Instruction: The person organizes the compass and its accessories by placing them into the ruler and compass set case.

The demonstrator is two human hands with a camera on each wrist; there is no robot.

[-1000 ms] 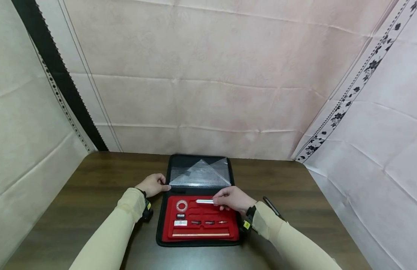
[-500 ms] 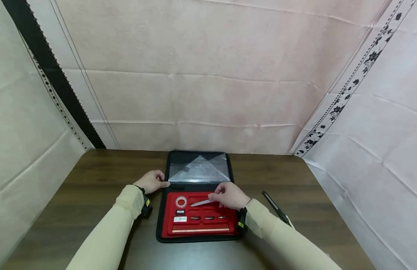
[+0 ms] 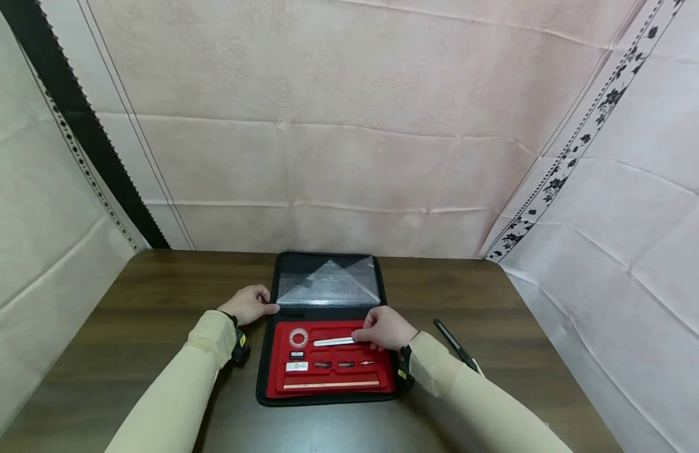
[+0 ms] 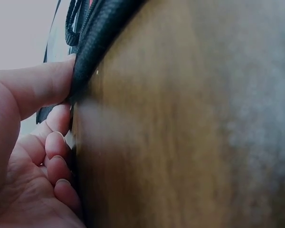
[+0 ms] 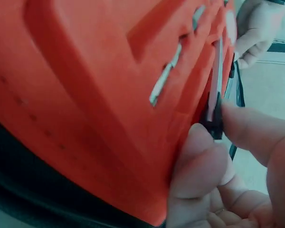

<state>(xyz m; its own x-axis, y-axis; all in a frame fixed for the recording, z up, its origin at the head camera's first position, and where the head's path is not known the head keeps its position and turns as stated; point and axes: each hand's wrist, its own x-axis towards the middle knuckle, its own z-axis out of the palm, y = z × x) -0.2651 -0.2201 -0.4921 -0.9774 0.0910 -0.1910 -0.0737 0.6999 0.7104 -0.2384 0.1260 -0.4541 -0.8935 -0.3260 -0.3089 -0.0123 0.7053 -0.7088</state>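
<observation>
A black zip case (image 3: 263,372) lies unfolded on the table, with a red moulded tray (image 3: 385,377) in its near half. My right hand (image 3: 387,328) pinches the dark end of a slim silver drawing compass (image 3: 333,341) between thumb and fingers, low over the tray's upper slot. In the right wrist view the compass (image 5: 218,66) has its legs together, lying along the slot. My left hand (image 3: 247,304) is at the case's left edge near the fold; in the left wrist view its thumb and curled fingers pinch the black fabric edge (image 4: 97,42).
The tray also holds a tape roll (image 3: 298,338), a white eraser (image 3: 297,366), small dark parts (image 3: 346,363) and a pencil (image 3: 331,384). Clear set squares (image 3: 329,286) sit in the lid pocket. A black pen (image 3: 453,343) lies right of the case.
The compass has come down and left toward the tray's upper slot, tilting and then levelling out. My left hand keeps its place at the case edge.
</observation>
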